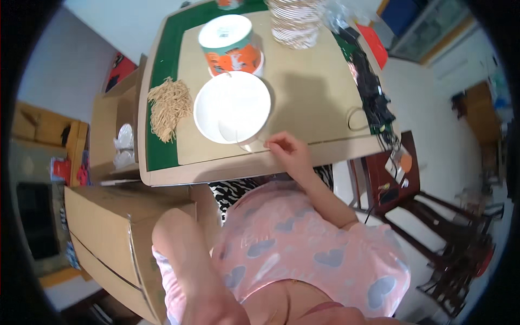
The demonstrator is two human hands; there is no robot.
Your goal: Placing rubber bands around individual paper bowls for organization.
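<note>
My right hand [292,155] is at the table's near edge, thumb and forefinger pinched together. Something thin and pale lies by its fingertips, too faint to make out. Just beyond and to the left of the fingers is a round white bowl [238,100], with a translucent curved shape inside near its front rim. My left arm [187,246] is bent at the elbow, its forearm running back to the lower edge; the left hand itself cannot be made out. A bundle of beige cords [169,110] lies left of the bowl.
Behind the bowl stands a white-lidded tub [233,49] with an orange and green pattern. Farther back is a stack of twisted cord [296,24]. Black cables [371,86] run along the table's right edge. A large cardboard box [103,227] stands at left, a dark wooden chair [390,179] at right.
</note>
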